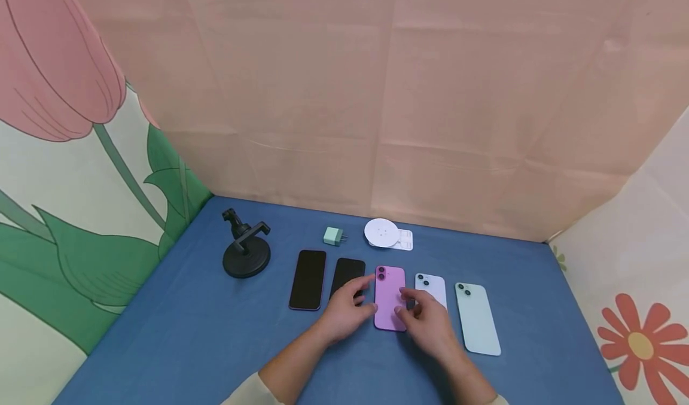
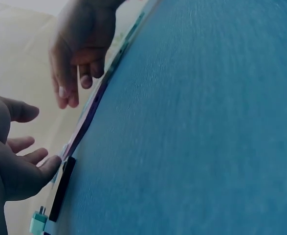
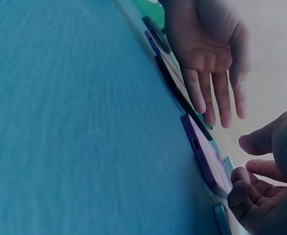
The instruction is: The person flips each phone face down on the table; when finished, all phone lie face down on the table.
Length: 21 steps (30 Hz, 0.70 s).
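A pink-purple phone lies back side up on the blue cloth, its two camera lenses at the far left corner. My left hand is at its left edge with fingers spread, partly covering a phone with a dark screen. On the right edge, my right hand hovers with loosely bent fingers and overlaps a pale lavender phone. In the left wrist view both the left hand and the right hand have nothing between thumb and fingers.
Another dark-screened phone lies to the left, a pale green phone to the right. Behind them are a green plug adapter, a white disc over a white card, and a black phone stand. Fabric walls enclose the table.
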Tool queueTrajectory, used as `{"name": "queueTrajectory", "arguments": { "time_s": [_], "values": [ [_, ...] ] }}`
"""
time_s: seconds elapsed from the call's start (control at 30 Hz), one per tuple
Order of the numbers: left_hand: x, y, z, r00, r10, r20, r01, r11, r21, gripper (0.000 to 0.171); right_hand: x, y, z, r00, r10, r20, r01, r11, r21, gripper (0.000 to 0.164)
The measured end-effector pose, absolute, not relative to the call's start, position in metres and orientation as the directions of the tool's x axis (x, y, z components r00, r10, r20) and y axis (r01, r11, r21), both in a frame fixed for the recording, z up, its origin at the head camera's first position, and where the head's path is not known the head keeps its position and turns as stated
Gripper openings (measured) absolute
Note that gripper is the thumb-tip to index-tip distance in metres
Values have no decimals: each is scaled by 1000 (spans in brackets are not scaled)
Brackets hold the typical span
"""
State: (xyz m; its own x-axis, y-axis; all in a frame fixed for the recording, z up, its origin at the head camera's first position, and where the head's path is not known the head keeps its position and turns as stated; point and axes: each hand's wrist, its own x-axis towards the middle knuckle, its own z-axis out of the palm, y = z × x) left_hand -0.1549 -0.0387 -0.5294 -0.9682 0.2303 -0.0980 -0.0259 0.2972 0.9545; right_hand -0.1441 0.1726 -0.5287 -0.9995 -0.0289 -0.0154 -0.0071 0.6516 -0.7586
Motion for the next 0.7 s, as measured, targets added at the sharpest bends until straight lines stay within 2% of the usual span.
{"name": "queueTrajectory", "arguments": {
  "time_s": [0.33, 0.7],
  "values": [
    [-155, -57, -524, -989, 150, -10, 55, 419, 906, 52, -147, 152, -529, -991, -130, 20, -95, 599, -795, 37],
    [-154, -75, -525, -992, 93, 86, 123, 549, 827, 54, -152, 138, -527, -969, -248, 13, -153, 551, -820, 44]
  ]
}}
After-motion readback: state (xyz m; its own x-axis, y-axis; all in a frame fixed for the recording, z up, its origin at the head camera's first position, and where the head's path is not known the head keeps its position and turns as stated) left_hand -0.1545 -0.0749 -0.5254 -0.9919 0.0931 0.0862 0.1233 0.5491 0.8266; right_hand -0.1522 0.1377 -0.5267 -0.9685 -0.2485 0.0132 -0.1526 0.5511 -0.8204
